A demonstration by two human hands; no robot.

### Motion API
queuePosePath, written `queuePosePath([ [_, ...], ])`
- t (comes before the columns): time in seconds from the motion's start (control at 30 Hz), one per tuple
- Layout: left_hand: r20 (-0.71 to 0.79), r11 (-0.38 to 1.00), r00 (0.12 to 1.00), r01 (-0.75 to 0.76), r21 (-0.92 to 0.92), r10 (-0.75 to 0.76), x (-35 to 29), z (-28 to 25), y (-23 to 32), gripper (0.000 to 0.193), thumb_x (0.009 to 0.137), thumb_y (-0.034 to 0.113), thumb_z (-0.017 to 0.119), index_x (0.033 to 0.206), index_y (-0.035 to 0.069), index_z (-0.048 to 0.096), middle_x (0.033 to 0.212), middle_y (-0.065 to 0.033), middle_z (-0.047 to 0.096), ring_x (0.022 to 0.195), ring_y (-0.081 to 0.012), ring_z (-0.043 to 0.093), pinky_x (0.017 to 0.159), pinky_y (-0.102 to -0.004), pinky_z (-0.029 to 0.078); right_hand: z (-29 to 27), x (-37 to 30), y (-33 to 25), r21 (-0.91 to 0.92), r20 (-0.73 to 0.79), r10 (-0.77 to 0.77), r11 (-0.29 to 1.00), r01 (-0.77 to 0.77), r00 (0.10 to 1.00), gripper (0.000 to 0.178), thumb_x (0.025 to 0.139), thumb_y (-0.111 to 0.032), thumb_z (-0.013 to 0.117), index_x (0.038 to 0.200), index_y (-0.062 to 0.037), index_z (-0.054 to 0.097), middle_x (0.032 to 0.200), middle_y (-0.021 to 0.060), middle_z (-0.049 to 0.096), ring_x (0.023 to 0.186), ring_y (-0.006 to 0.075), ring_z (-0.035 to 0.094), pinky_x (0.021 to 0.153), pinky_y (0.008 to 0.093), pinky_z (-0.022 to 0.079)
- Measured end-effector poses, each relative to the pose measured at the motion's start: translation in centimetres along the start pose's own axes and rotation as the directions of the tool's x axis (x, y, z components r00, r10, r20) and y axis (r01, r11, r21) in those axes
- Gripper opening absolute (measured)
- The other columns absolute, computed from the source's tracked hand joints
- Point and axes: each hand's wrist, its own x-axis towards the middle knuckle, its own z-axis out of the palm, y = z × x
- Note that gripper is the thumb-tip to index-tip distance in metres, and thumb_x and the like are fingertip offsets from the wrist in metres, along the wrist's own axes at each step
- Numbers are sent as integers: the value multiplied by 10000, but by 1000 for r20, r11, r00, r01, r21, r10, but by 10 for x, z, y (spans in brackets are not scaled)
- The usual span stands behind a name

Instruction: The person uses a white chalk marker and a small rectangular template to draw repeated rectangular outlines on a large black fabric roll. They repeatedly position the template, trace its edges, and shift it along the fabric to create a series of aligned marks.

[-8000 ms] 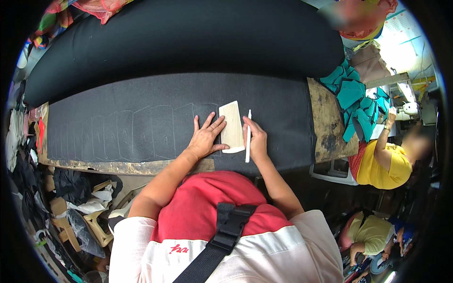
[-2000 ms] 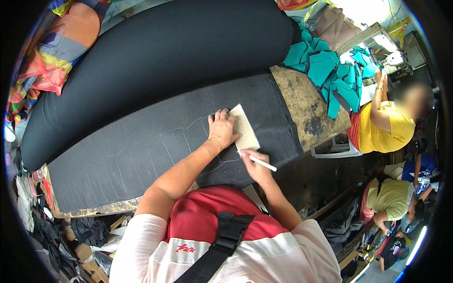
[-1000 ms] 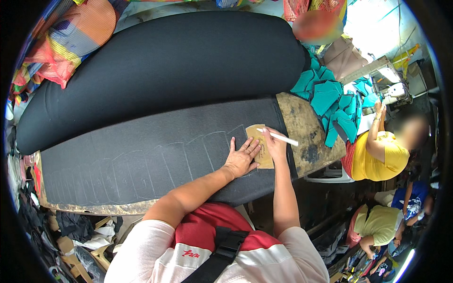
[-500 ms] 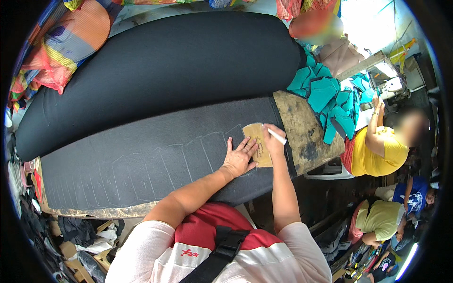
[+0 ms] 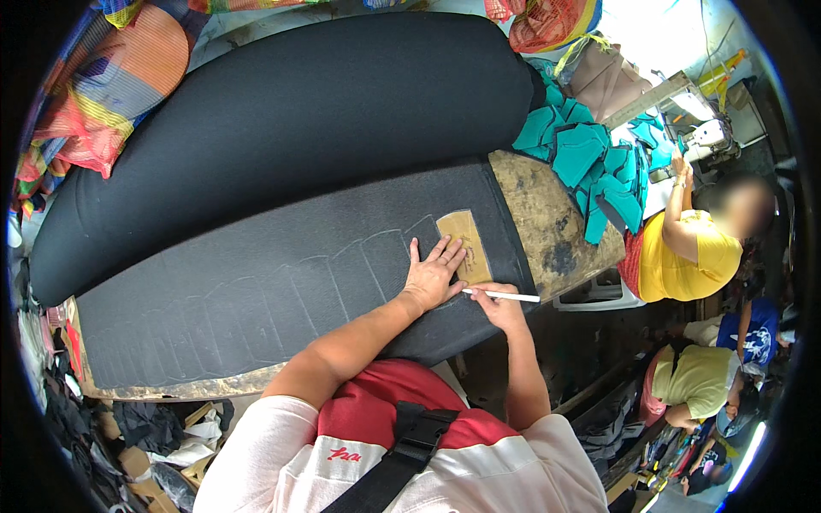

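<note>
A tan cardboard pattern piece (image 5: pixel 475 256) lies flat on dark grey fabric (image 5: pixel 256 265) spread over the table. My left hand (image 5: pixel 434 272) presses on the pattern's left side, fingers stretched out and apart. In my right hand (image 5: pixel 503 309) is a slim white marking pen (image 5: pixel 517 297), pinched between the fingers. Its tip touches the fabric by the pattern's lower edge, close to my left thumb. Pale drawn outlines run side by side across the fabric to the left of the pattern.
A thick black fabric roll (image 5: pixel 291 111) lies along the table's far side. Teal cut pieces (image 5: pixel 590 162) are heaped on the bare wooden table end (image 5: pixel 556 231) at right. Beyond them a person in yellow (image 5: pixel 697 261) sits at a sewing machine (image 5: pixel 710 137). Checkered mesh sacks (image 5: pixel 128 68) stand at far left.
My right hand has moved with the pen from the pattern's upper right edge down to its lower edge. My left hand stays on the pattern. The whole view has shifted slightly.
</note>
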Motion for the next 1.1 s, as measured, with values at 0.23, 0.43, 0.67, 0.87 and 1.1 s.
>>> queuePosePath([
  [0.23,29,1000,999,16,10,-16,1,-2,1,679,814,447,606,1389,147,404,1490,-9,309,1400,-201,221,1038,-699,108,-12,2,-4,-155,64,33,988,-22,997,163,830,-139,684,922,-8,715,715,79,690,595,103,575,555,245,449],
  [0.43,46,999,999,13,33,-15,2,-6,4,686,817,448,605,1396,148,393,1491,-3,305,1399,-185,219,1029,-712,108,-31,5,19,68,-36,199,978,-197,979,153,823,-113,661,898,14,704,769,103,698,699,141,657,620,260,496],
  [0.67,11,986,988,152,67,-153,-45,-33,-39,679,814,456,609,1387,154,404,1493,-7,307,1387,-186,251,1000,-727,128,-30,-18,25,-44,-545,140,980,-195,827,254,893,-205,571,995,5,670,732,164,667,634,269,653,592,345,502],
  [0.87,-404,698,683,703,136,-609,-229,-80,-185,687,787,474,639,1350,136,438,1419,-101,408,1348,-248,326,996,-658,199,68,-16,-25,-472,-460,-263,881,17,848,206,916,-223,533,979,-70,656,670,187,618,630,354,629,572,433,480],
  [1.1,-333,163,133,985,-61,-933,-499,-141,-302,999,716,656,619,1472,142,217,1542,-56,179,1425,-242,129,1045,-676,136,254,-23,-132,-418,238,-635,616,668,735,299,826,-248,661,1078,-95,615,896,128,659,948,294,603,822,441,451],
])
